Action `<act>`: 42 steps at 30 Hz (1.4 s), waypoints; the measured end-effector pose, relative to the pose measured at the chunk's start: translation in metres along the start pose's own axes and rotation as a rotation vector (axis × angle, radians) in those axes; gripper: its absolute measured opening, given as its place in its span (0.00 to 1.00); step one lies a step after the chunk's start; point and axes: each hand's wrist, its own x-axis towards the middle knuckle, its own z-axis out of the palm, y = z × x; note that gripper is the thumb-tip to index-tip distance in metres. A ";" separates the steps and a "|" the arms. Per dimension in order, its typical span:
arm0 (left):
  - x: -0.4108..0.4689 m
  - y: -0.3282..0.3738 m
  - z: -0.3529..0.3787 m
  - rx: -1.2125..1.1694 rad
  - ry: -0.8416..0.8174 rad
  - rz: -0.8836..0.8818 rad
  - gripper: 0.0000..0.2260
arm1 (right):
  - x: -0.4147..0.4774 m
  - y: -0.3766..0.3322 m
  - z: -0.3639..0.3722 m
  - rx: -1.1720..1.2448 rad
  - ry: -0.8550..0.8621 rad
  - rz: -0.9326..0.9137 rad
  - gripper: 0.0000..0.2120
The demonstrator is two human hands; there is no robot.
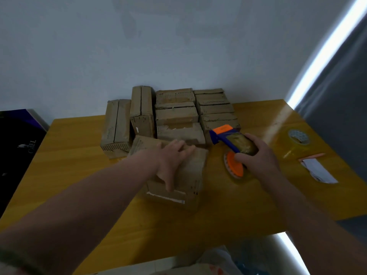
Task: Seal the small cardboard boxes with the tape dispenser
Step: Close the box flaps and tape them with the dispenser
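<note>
Dispenser gripped at the right, box pinned just to its left.

The right hand (256,153) curls round the tape dispenser (230,139), whose orange blade end points far and left. Just left of it, the left hand (172,159) presses flat, fingers straight, on the near box (190,171), which sits in front of the stacked boxes (176,116). The hand hides the top seam.

**Room Condition: Dim, Two Light Strips**

A plain pale blue-grey wall (178,46) fills the 12 o'clock side. A yellow wood-grain surface (79,175) reaches up to it. A bright light strip (327,52) runs diagonally at 2 o'clock, bordering a grey panel (337,120). Its glare (278,122) crosses the surface. A second strip (292,253) lies at 5 o'clock. A dark lettered board (17,147) sits at 9 o'clock.
</note>
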 end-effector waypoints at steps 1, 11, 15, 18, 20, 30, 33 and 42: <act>-0.001 0.008 -0.001 0.061 -0.009 0.058 0.60 | 0.001 -0.002 -0.003 0.018 0.008 -0.001 0.36; -0.021 0.026 0.020 0.321 0.013 0.305 0.49 | 0.006 -0.007 -0.008 0.164 -0.072 0.052 0.34; -0.032 -0.003 0.034 0.132 0.172 0.042 0.54 | 0.002 -0.008 -0.001 0.180 -0.142 0.065 0.34; -0.039 -0.027 0.038 -0.018 0.133 -0.310 0.58 | 0.002 -0.009 -0.001 0.168 -0.166 0.069 0.34; -0.042 -0.034 0.037 -0.148 0.089 -0.417 0.58 | 0.002 -0.010 -0.001 0.165 -0.186 0.077 0.33; -0.033 -0.009 0.013 -0.172 0.244 -0.108 0.48 | 0.001 -0.004 -0.028 -0.013 -0.223 0.081 0.33; -0.021 0.016 0.002 -0.218 0.339 0.060 0.37 | -0.003 0.003 -0.037 0.038 -0.131 0.118 0.31; 0.014 0.069 0.004 -0.365 0.587 0.095 0.23 | -0.019 0.022 -0.060 0.110 0.210 0.175 0.33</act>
